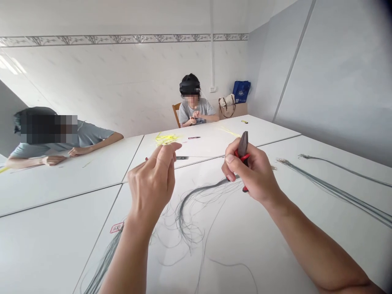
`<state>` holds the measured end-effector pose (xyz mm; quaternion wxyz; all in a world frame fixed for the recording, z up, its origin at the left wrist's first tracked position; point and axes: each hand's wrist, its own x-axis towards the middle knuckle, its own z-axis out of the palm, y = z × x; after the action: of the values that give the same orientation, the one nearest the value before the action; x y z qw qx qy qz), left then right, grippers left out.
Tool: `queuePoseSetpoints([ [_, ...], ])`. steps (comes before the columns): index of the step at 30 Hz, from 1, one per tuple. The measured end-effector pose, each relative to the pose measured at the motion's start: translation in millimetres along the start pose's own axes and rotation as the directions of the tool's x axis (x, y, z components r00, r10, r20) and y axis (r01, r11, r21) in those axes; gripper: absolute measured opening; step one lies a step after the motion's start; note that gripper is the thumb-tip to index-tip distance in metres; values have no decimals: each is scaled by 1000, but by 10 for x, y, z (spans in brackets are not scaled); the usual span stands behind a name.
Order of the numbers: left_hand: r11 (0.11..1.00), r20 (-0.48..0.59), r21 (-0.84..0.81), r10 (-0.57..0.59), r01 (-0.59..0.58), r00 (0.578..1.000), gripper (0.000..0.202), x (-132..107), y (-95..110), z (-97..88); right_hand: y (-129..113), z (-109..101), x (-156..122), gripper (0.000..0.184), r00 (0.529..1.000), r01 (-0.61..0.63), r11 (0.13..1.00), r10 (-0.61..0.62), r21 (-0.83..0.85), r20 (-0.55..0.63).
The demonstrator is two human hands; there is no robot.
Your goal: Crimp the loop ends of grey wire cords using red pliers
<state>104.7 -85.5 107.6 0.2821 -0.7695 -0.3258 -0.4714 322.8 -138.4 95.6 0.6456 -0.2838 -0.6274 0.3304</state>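
Head cam, L hand (151, 183) pinched together, grip unclear, R hand (252, 173) clamped on red-handled pliers (243, 149), grey wire bundle (196, 208) on white table (52, 204)

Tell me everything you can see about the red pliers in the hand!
The pliers have a dark metal head pointing up and red handles. The right hand grips them, hiding most of the handles, though one red tip shows below it. They stand slightly tilted, held above the white table, close to some thin grey wires.

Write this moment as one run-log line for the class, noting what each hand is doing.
left hand: raised, fingers pinched | right hand: grips red-handled pliers | near: loose grey wires on white table | across: seated person
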Motion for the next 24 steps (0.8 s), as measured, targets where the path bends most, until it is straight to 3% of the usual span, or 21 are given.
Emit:
queuePoseSetpoints([
  [4, 994, -20, -68, 80, -82, 997, 17, 19, -35, -34, -49, 36, -31, 19, 992, 120, 987, -124, -105, -33],
  [9, 985, -53, -152, 76, -83, 996, 11, 40, -46, -99, -98, 54, -65, 19, 973, 208, 956, -224, -205, -59],
  [17, 999, -92, -32, 35, -38, 995, 14, 20, -82, -131, -78, 103, -101, 19, 936, 318, 882, -350, -348, -30],
  [24, 998, -74, -59, 11, -16, 997, 15, 14, -73, -145, -60, 86, -98, 19, 908, 375, 832, -418, -410, -17],
])
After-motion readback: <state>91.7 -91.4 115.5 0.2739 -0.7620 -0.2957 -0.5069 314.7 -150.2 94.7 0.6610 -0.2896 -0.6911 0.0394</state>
